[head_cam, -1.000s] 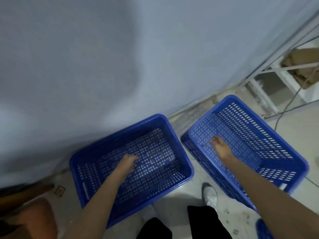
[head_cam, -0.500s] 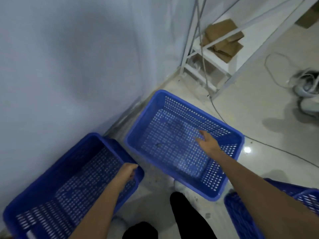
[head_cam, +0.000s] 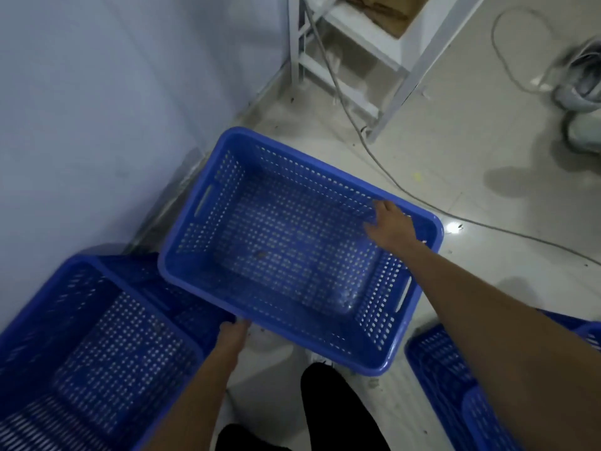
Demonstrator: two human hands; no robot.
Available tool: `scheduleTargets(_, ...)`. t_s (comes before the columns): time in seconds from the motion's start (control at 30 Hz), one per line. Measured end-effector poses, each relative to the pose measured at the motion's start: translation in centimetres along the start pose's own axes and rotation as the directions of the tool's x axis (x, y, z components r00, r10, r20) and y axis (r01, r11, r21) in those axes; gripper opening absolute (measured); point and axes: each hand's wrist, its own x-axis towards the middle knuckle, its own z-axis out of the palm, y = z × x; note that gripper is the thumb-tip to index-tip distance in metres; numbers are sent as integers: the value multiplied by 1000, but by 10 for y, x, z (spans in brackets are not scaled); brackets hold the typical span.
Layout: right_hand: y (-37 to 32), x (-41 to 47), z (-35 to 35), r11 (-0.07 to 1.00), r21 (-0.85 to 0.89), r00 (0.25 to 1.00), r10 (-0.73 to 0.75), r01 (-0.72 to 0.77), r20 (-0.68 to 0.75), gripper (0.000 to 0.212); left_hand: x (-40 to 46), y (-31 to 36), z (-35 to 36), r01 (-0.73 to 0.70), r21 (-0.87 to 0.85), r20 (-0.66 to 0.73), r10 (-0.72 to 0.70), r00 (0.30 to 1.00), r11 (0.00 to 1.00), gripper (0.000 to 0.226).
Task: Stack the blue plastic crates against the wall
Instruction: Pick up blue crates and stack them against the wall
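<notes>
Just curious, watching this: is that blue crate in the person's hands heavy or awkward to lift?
Probably light: the blue crate is empty, with perforated walls and floor. It looks fairly stiff, its thick rim showing no sag between the left hand and right hand. It is wide, so it might tilt if gripped unevenly.

A single head-worn wide-angle camera looks steeply down from standing height at the floor [head_cam: 455, 177] beside a wall [head_cam: 97, 109], close above both outstretched forearms.

A pale blue-grey wall [head_cam: 97, 92] fills the ten o'clock side; glossy beige floor [head_cam: 455, 157] — a white metal rack [head_cam: 383, 53] at twelve, grey cable [head_cam: 390, 177] trailing toward three.
</notes>
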Motion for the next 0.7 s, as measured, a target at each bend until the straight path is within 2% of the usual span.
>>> scheduleTargets(0.1,7,25,4,1000,13,999,5,-5,-48,67,27,-4,0,25,-20,-41,-25,999,999,74)
scheduleTargets(0.23,9,58,5,997,-67,982,-38,26,-187,66,49,-2,-4,-25,-145,-121,7,993,989,57)
scheduleTargets(0.33,10,77,4,994,-113,994,-15,3,-110,65,51,3,-4,-33,-243,-172,-9,985,969,43)
scheduleTargets(0.4,10,87,4,993,-122,999,-11,7,-30,63,56,1,-6,-29,-278,-157,-15,987,960,22)
scheduleTargets(0.47,7,93,3,999,-49,1000,6,-7,-3,58,60,-1,-10,-15,-337,-129,-30,991,941,4)
scheduleTargets(0.57,7,91,2,1000,26,999,-2,3,-44,49,64,-9,-16,-3,-394,-90,-35,995,919,10)
scheduleTargets(0.7,12,74,-12,992,122,980,41,-17,-193,39,47,-16,-27,-77,-346,-45,65,997,935,10)
